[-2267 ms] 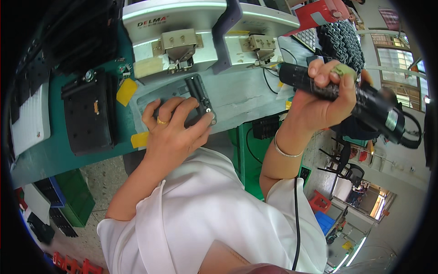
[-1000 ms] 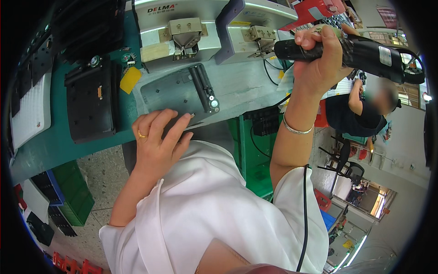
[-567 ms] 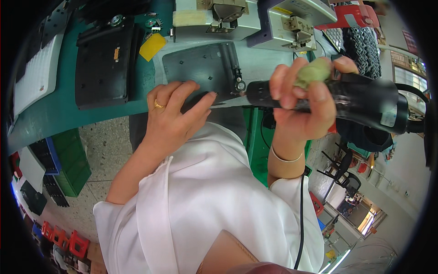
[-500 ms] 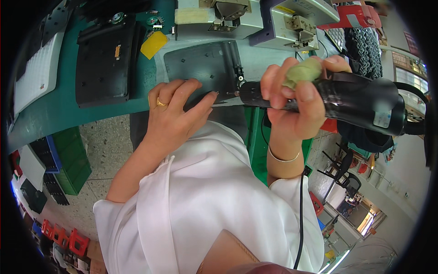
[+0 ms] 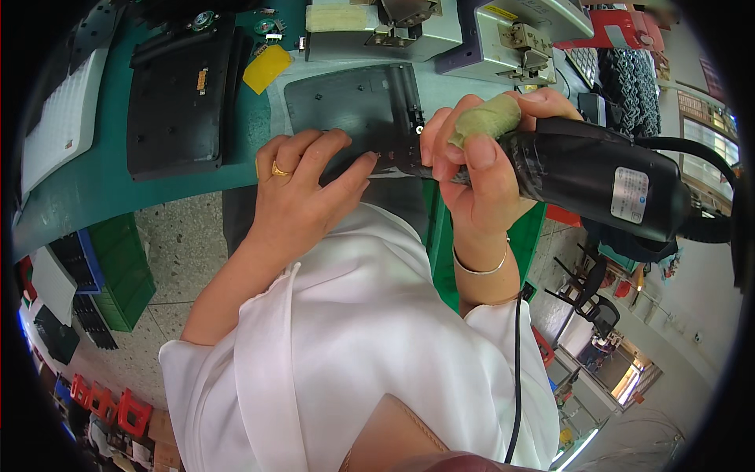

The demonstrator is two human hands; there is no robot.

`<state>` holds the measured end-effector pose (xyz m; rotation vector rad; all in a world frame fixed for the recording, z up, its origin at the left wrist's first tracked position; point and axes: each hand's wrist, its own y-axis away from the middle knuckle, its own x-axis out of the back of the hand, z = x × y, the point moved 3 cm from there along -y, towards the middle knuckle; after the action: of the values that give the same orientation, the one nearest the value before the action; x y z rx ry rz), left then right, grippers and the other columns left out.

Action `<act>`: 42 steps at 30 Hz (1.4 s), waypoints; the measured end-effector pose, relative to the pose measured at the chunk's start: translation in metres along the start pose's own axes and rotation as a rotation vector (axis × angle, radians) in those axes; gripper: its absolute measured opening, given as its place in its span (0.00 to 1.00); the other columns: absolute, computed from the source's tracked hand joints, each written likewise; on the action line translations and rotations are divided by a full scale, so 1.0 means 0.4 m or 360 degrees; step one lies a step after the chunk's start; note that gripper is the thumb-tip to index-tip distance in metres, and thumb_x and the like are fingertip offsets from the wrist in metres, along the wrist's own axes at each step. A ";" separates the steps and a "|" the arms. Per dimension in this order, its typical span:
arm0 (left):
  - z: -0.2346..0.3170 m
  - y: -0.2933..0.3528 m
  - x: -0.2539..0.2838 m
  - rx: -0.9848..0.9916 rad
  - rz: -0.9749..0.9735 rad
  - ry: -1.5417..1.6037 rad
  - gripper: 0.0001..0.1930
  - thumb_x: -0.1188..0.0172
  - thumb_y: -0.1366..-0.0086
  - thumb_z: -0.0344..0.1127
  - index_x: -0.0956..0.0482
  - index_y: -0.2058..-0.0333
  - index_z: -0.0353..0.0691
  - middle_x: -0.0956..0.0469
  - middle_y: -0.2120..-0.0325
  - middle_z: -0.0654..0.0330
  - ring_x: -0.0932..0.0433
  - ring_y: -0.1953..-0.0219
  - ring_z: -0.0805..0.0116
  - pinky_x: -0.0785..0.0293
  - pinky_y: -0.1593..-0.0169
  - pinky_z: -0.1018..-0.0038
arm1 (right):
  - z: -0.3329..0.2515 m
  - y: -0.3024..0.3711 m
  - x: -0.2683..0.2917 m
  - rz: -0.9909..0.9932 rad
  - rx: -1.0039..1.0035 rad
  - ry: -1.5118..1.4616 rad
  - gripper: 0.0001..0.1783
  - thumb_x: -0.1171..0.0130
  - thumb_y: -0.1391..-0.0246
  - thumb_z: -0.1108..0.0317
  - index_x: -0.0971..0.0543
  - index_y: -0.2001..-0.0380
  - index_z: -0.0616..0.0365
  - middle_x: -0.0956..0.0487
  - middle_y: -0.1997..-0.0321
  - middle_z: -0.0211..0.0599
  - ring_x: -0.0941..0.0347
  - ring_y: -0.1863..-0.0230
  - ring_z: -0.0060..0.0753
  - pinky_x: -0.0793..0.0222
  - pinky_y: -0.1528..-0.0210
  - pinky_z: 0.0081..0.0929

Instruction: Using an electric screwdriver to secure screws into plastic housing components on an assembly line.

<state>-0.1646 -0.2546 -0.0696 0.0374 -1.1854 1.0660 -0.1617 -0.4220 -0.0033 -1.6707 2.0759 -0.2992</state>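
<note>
Green worktop [image 5: 102, 185], crowded: dark plate [image 5: 354, 106] at its near edge, black tray [image 5: 177, 94] to its left, yellow tag [image 5: 267, 67] between them, grey machines [image 5: 440, 27] behind. Left hand [image 5: 303, 197] flat on plate, fingers [image 5: 346, 173] pressed together. Right hand [image 5: 472, 169], fingers wrapped tight round black power driver [image 5: 590, 177], tip at plate's right edge. Below: speckled floor [image 5: 177, 244], green bins [image 5: 122, 271]. Far right: windows [image 5: 712, 118].

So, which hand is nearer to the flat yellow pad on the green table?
Left. The left hand rests on the dark grey plate, just below the yellow pad. The right hand grips the black power screwdriver, farther right.
</note>
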 end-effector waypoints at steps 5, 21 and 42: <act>0.000 -0.004 0.002 0.0009 0.0026 0.0002 0.20 0.30 0.57 0.36 0.18 0.61 0.55 0.27 0.56 0.66 0.30 0.53 0.65 0.40 0.51 0.65 | 0.003 -0.004 0.001 -0.0045 0.0038 -0.0006 0.26 0.43 0.49 0.81 0.44 0.51 0.61 0.28 0.81 0.36 0.32 0.84 0.22 0.32 0.80 0.20; 0.002 -0.030 0.010 0.0177 -0.0035 0.0082 0.14 0.31 0.52 0.37 0.19 0.64 0.53 0.27 0.58 0.69 0.30 0.56 0.66 0.42 0.52 0.66 | -0.009 0.035 -0.009 -0.0285 0.0199 0.0406 0.23 0.37 0.47 0.71 0.42 0.58 0.49 0.32 0.80 0.33 0.36 0.86 0.27 0.31 0.81 0.31; 0.013 -0.045 -0.002 0.0191 -0.0058 0.0052 0.11 0.30 0.52 0.34 0.18 0.67 0.50 0.23 0.60 0.66 0.30 0.55 0.63 0.43 0.50 0.68 | -0.120 -0.186 0.224 0.0592 0.0922 0.0251 0.25 0.47 0.50 0.80 0.41 0.49 0.63 0.29 0.85 0.39 0.32 0.86 0.30 0.27 0.78 0.31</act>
<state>-0.1560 -0.2675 -0.0591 0.1338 -1.0867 1.1009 -0.1344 -0.5317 0.0525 -0.9306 2.0866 -0.8327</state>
